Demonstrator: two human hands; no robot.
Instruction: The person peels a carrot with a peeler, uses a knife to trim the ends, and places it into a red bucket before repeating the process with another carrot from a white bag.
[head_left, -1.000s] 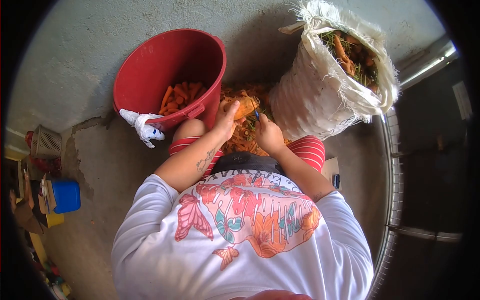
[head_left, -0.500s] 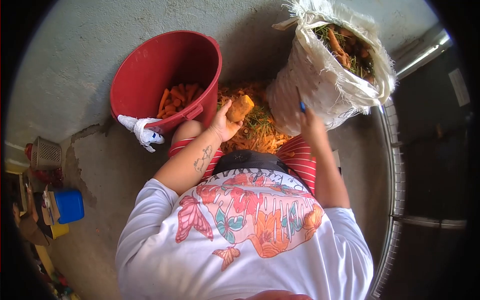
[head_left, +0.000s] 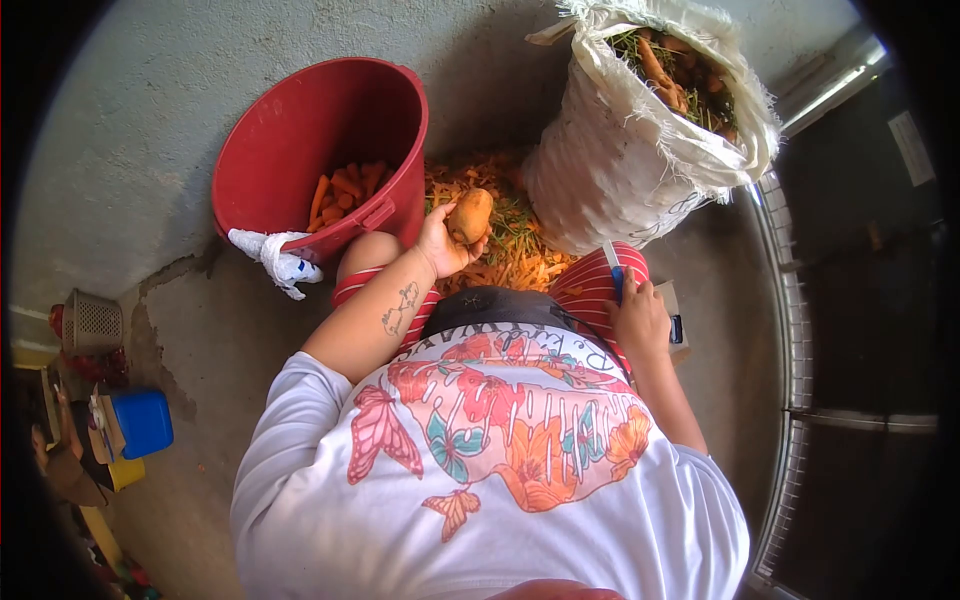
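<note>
My left hand (head_left: 442, 246) is closed around a thick, stubby carrot (head_left: 470, 216), held above a pile of orange peelings and green stems (head_left: 510, 240) on the floor. By my right thigh, my right hand (head_left: 641, 318) grips a knife (head_left: 617, 284) with a blue handle, its pale blade pointing up and away from me. Beyond my left knee leans a red bucket (head_left: 270, 150) with several peeled carrots (head_left: 345, 190) in the bottom. A white woven sack (head_left: 600, 140), filled with unpeeled carrots (head_left: 665, 75) and green stems, stands ahead on the right.
A white cloth (head_left: 275, 258) hangs over the bucket's rim. Beside my right leg sits a cardboard box (head_left: 678, 310) with a dark object at it. A blue container (head_left: 142, 418) and a grey basket (head_left: 95, 320) are at the far left. A rough wall (head_left: 480, 50) rises ahead.
My right hand has come down and back toward my thigh with the knife. The carrot in my left hand has turned, its cut end no longer showing. The view has shifted slightly.
</note>
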